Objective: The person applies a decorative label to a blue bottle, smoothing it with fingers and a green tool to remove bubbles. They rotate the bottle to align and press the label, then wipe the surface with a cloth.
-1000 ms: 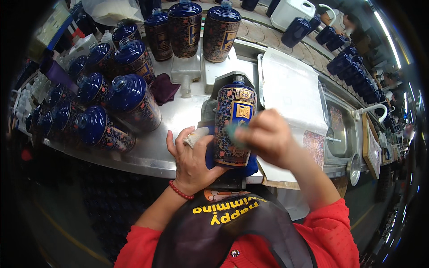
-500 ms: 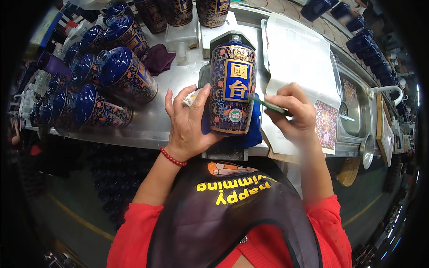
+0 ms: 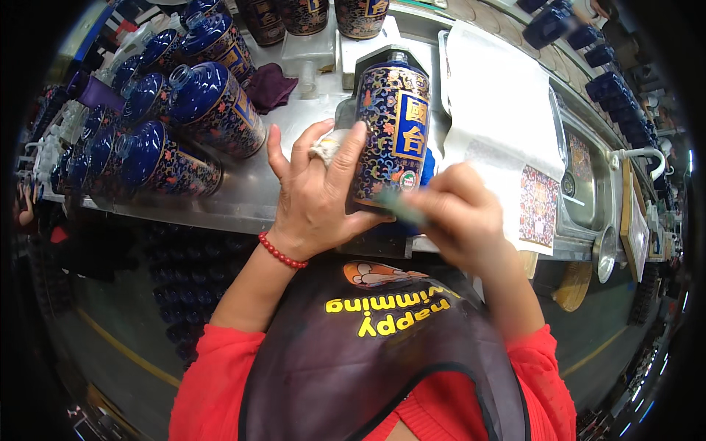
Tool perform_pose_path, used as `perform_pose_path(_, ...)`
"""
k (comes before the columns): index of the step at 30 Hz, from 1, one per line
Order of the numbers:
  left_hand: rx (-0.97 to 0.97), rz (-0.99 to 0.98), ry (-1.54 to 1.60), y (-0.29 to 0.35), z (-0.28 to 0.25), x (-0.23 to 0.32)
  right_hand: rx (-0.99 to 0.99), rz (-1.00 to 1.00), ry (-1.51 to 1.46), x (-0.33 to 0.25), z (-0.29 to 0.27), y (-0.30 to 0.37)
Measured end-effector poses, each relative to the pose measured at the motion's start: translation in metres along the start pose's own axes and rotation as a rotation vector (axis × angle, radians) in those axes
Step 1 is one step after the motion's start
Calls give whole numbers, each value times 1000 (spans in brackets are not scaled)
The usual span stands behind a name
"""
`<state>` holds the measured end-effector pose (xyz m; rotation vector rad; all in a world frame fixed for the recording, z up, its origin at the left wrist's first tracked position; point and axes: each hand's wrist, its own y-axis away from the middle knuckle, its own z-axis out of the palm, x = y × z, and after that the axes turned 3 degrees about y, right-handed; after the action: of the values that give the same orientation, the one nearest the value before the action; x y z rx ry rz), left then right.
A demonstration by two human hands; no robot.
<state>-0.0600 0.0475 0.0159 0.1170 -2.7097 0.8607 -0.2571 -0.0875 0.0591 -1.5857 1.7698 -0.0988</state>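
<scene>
A dark blue bottle (image 3: 376, 117) with gold and floral decoration lies on its side in a dark cradle (image 3: 370, 56), its neck pointing away from me. My left hand (image 3: 309, 202) steadies it at the left side, thumb under its base and some fingers raised. A crumpled white cloth (image 3: 322, 150) is tucked between those fingers. In my right hand (image 3: 465, 217) is a flat green scraper (image 3: 404, 206), blurred by motion, at the lower end of the bottle by the base. Blue cloth (image 3: 429, 167) shows partly beneath the bottle.
Several similar bottles (image 3: 213, 103) crowd the metal counter (image 3: 243, 187) at left, near a purple cloth (image 3: 271, 87). On the right, white paper (image 3: 496, 95) covers a tray beside a patterned decal sheet (image 3: 538, 207). Beyond it is a sink (image 3: 585, 209) with a white tap (image 3: 651, 153).
The bottle has been turned, so its front label now faces further right. My right hand and the scraper have moved down and left, from the label's edge to near the base.
</scene>
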Motion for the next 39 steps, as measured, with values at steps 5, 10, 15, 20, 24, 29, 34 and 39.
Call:
perform_pose_path(5, -59, -108, 62, 4, 11, -7, -367, -305, -277, -12, 1, -5)
perform_pose_path(10, -87, -80, -61, 4, 0, -4, -78, -172, 60, -10, -1, -1)
perform_pose_path(15, -9, -92, 39, 2, 8, 0, 112, -18, 227, -10, 2, 4)
perform_pose_path(20, -68, -113, 64, 6, 15, -3, -83, -285, -157, -11, 5, 7)
perform_pose_path(24, -61, -103, 30, 4, 8, 0, 30, -190, 150, -10, 9, 13)
perform_pose_path(29, -17, -79, -1, -2, 3, 8, 131, 453, -375, -13, 16, 25)
perform_pose_path(34, -30, -83, -27, -3, 1, 12, 256, 768, -398, -15, 25, 20)
perform_pose_path(39, -4, -71, -14, -3, 2, 13, 179, 681, -288, -22, 23, 3)
